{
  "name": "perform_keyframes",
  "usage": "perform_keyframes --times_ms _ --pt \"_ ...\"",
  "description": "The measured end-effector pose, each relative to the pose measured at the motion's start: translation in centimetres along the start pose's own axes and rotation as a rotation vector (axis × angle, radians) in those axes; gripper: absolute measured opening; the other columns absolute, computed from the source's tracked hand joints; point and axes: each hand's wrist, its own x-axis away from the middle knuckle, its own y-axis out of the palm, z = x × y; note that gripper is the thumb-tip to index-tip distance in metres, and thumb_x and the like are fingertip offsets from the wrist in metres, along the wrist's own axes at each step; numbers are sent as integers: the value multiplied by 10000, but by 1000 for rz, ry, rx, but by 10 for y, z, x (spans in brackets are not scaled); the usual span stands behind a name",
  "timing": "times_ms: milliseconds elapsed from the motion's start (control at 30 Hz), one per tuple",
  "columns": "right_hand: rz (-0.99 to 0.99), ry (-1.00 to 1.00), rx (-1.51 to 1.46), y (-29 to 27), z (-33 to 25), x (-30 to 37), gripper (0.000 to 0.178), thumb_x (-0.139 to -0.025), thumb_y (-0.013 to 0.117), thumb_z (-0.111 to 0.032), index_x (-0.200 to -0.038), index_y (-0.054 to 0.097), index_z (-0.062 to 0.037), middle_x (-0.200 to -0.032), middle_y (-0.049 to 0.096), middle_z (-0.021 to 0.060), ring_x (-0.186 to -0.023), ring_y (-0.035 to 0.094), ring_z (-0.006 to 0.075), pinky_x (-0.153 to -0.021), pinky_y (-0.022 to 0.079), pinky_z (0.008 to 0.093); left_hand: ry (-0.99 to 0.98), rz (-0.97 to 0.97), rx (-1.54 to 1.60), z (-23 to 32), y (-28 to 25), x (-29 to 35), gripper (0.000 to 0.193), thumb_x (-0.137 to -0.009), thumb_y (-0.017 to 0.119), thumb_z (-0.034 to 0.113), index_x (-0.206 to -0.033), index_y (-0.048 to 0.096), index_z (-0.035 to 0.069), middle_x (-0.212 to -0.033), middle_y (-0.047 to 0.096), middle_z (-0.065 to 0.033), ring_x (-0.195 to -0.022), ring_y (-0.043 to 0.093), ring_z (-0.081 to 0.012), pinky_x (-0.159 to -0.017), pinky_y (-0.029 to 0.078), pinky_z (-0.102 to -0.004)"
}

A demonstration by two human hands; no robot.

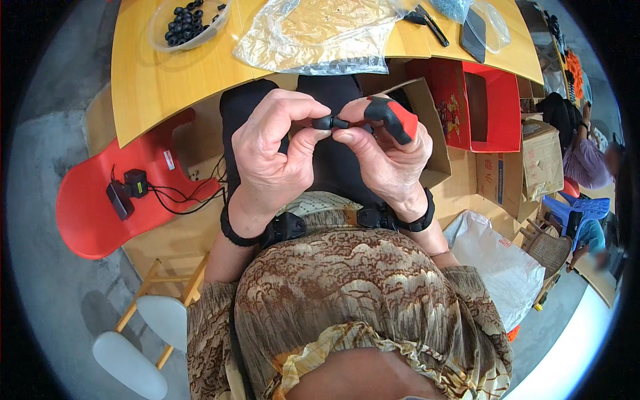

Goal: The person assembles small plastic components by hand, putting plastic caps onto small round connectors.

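Head view: both hands are raised over the lap, short of the bench [160,87]. The left hand [277,137] pinches the rounded end of a small black part [322,123] between thumb and forefinger; the right hand [385,152] pinches at its narrower end. Fingertip grips presumably suit its size, and the height likely keeps it in sight. Whether it is one piece or two cannot be determined. A red-and-black cover [400,123] sheathes a right finger, probably as protection. Loose black pieces [183,28] sit in a clear bowl [217,27], apparently to prevent rolling.
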Motion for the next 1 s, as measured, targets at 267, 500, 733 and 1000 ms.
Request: perform_keyframes --times_ms 267,500,733,1000 --pt "-91 93 112 -3 -11 -6 195 -672 673 99 -833 604 14 -760 610 50 -670 571 98 -605 470 213 -19 -39 -35 0 0 0 173 -667 621 -89 -787 560 21 -713 557 -72 -592 565 -174 -523 451 -251" --pt "-79 -11 72 -4 -8 -10 119 -681 676 45 -765 606 -3 -674 605 52 -580 599 111 -510 470 225 -19 14 -68 1 3 1 162 -675 629 -79 -778 552 19 -699 553 -73 -575 567 -167 -509 450 -246" --pt "3 112 -70 1 -11 -7 84 -712 667 42 -755 606 4 -690 609 40 -586 583 100 -522 471 226 -2 43 -17 -1 7 4 135 -695 640 -52 -780 554 7 -715 560 -74 -565 549 -138 -493 439 -226" --pt "-1 -59 6 -3 -6 -7 86 -714 667 51 -756 600 18 -692 594 67 -588 585 122 -519 480 233 4 59 41 -1 8 6 116 -711 642 -36 -784 560 -1 -727 557 -70 -553 512 -92 -467 410 -195"
